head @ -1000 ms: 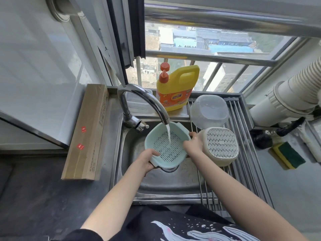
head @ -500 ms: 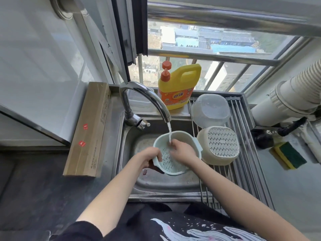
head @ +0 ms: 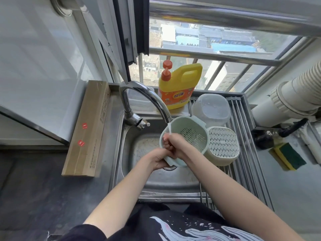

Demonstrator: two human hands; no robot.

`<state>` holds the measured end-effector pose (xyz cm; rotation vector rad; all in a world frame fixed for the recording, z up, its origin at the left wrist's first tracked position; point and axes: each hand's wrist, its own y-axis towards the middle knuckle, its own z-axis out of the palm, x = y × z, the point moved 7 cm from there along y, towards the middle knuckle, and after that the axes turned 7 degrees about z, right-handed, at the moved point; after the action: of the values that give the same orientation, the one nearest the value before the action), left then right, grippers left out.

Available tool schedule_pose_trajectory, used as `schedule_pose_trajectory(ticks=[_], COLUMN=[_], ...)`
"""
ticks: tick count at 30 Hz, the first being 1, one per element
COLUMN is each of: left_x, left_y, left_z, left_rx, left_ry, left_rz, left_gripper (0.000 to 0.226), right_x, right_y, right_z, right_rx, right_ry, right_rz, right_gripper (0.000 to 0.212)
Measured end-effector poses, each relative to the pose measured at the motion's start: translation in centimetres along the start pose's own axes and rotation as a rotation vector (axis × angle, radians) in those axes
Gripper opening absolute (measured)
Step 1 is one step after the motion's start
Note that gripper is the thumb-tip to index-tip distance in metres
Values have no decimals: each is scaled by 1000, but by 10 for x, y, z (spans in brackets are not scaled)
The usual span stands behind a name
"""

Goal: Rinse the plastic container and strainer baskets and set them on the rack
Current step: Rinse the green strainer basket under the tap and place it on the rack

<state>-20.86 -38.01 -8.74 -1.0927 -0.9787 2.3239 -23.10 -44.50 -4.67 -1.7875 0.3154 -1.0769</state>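
Left hand [head: 157, 158] grips the near rim of the green basket [head: 186, 136] over the sink [head: 137, 146]. Right hand [head: 175, 145] is inside it, fingers curled, apparently rubbing the wall. Since 0.5 s ago, the basket has tilted rightward, touching the white basket [head: 223, 145] on the rack [head: 243, 119].

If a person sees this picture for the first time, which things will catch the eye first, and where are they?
In the middle, both hands, left hand and right hand, hold a pale green strainer basket under the running tap over the sink. Behind stands a bright yellow soap bottle; on the right, the rack carries a white basket and a clear container.
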Motion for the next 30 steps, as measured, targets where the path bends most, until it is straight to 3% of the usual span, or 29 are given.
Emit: schedule_pose_trajectory(ticks=[3,4,6,10,14,16,18,20,22,23,25,27,30], left_x=[-1,-2,-6,-15,-7,-6,-6,-8,-11,-16,-27,-35,-41], left_y=[2,4,9,9,0,1,-4,-11,-20,-24,-25,-24,-22], left_z=[-2,-6,-14,-14,-9,-13,-15,-22,-36,-39,-38,-31,-31], left_rx=[-70,-105,-170,-252,-348,-385,-348,-299,-337,-342,-314,-266,-236], left_ry=[-17,-74,-207,-193,-186,-156,-56,122,340,477,759,961,1031], left_rz=[34,55,82,70,20,22,-21,-104,-164,-169,-112,-51,-2], left_gripper=[19,14,21,39,30,37,38,35,30,26,19,29,33], right_x=[15,16,9,-32,-33,-20,-12,0,14,15,18,18,13], right_y=[-4,-5,-12,-23,-41,-48,-45,-38,-30,-22,-8,3,4], right_z=[1,-8,-15,18,8,5,-4,-13,-23,-27,-37,-33,-8], right_rx=[-127,-231,-338,-77,-195,-233,-205,-280,-430,-455,-437,-402,-337], right_ry=[-869,-1042,-1117,-1285,-1628,-1665,-1505,-1381,-1455,-1544,-1633,-1637,-1677], right_rz=[-195,-260,-368,-383,-532,-620,-578,-585,-704,-700,-602,-517,-617], right_gripper=[22,24,32,55,40,31,47,52,35,41,80,96,66])
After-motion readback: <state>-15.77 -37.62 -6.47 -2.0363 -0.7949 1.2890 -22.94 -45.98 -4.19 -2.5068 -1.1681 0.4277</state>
